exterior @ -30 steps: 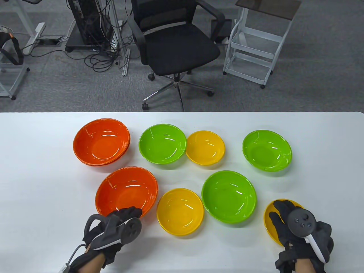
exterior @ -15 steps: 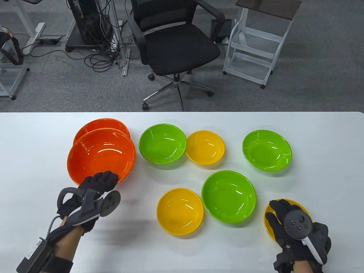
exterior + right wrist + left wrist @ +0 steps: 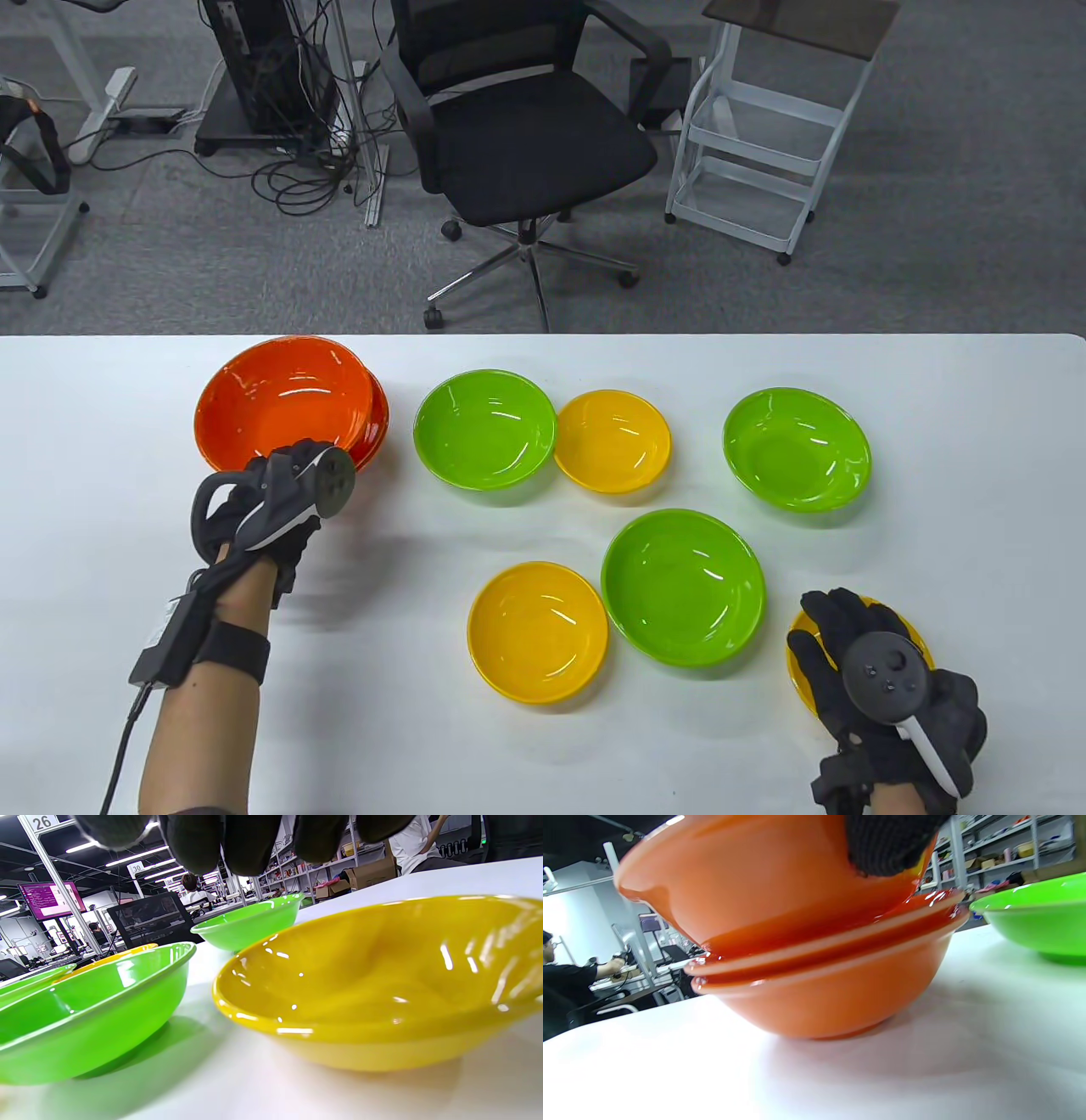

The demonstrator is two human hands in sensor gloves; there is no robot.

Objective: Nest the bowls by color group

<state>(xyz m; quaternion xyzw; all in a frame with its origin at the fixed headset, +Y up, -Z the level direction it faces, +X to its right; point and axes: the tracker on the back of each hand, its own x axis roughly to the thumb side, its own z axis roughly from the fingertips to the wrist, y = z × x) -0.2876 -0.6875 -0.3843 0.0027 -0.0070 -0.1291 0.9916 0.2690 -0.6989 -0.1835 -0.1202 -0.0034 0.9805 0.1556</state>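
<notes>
My left hand (image 3: 288,467) grips the near rim of an orange bowl (image 3: 276,399) and holds it tilted, partly inside the stack of two orange bowls (image 3: 379,429) at the back left. In the left wrist view a gloved finger (image 3: 886,844) presses on the held bowl (image 3: 755,878) above the stack (image 3: 831,1001). My right hand (image 3: 836,632) is spread over a yellow bowl (image 3: 906,622) at the front right. In the right wrist view its fingers (image 3: 250,840) hang above that bowl (image 3: 382,984) without gripping it.
Three green bowls (image 3: 484,429) (image 3: 796,447) (image 3: 683,587) and two more yellow bowls (image 3: 612,441) (image 3: 537,632) stand on the white table (image 3: 976,526). A green bowl (image 3: 85,1018) sits just left of the right hand's yellow bowl. An office chair stands beyond the table's far edge.
My left hand lifted the front orange bowl and carried it back and left onto the orange stack. My right hand stayed over the yellow bowl.
</notes>
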